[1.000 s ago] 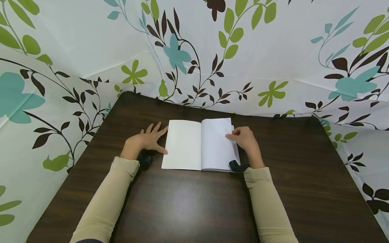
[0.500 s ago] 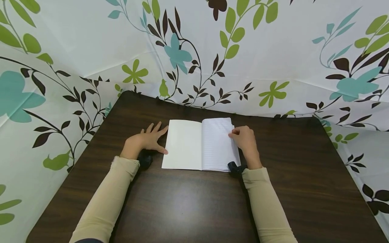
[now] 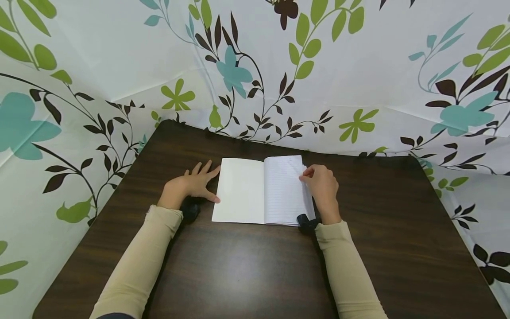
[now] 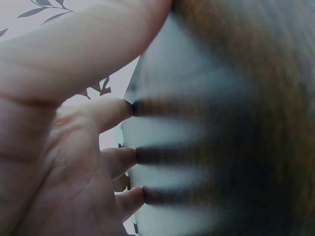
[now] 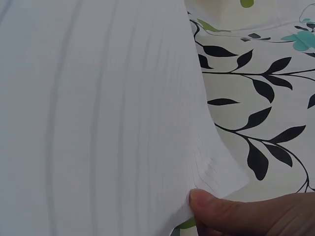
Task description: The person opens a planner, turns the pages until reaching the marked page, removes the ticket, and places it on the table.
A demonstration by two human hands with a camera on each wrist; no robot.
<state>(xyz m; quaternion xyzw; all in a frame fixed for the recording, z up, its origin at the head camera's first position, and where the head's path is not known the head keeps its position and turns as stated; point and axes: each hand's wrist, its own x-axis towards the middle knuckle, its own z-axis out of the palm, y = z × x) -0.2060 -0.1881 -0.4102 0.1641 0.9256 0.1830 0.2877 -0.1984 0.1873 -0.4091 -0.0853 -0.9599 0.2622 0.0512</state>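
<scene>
An open notebook (image 3: 243, 190) lies on the dark wooden table, a blank white page on its left and lined pages (image 3: 282, 190) on its right. My left hand (image 3: 193, 184) rests with fingers spread at the notebook's left edge, its thumb tip on that edge; the left wrist view shows the fingertips (image 4: 129, 199) against the tabletop. At the right edge, my right hand (image 3: 322, 186) pinches the lined paper near its upper outer corner. The right wrist view shows the thumb (image 5: 211, 206) pressed on the creased page corner (image 5: 221, 179); the fingers beneath are mostly hidden.
The brown table (image 3: 239, 274) stretches on all sides of the notebook. Behind it hangs a white cloth (image 3: 255, 97) with a leaf and flower print, meeting the table's back edge. Dark wrist-worn devices (image 3: 307, 223) sit close over the table by both wrists.
My right hand has shifted slightly right, from lying over the lined page to its outer edge. The left hand and the notebook stay in place.
</scene>
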